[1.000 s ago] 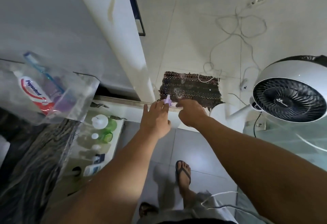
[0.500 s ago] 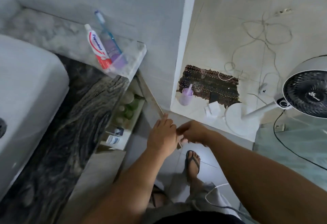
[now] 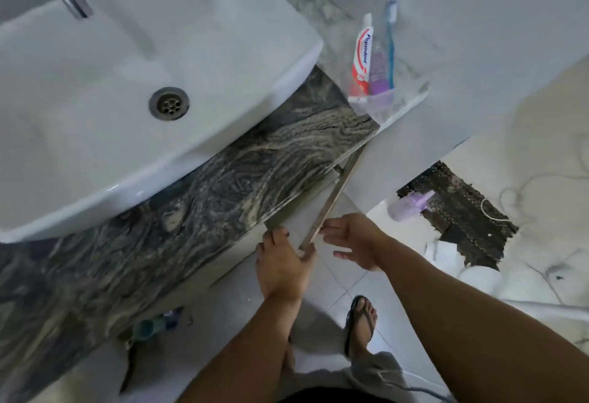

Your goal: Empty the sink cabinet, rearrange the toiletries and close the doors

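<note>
Door (image 3: pixel 331 202) swung nearer shut; left hand (image 3: pixel 282 264) grips its edge, right hand (image 3: pixel 353 243) spread. Toothpaste (image 3: pixel 361 58), toothbrush (image 3: pixel 389 42) in clear holder (image 3: pixel 379 106).

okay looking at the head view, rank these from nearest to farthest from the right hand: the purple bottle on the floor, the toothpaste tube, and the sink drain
From the right hand:
1. Purple bottle, on the floor just beyond the hand, to its right by the dark mat.
2. Toothpaste tube, standing in the clear holder at the counter's far end.
3. Sink drain, in the white basin, far to the left.

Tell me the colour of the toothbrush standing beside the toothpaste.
The toothbrush is blue with a white-bristled head, seen clearly in the head view.
</note>
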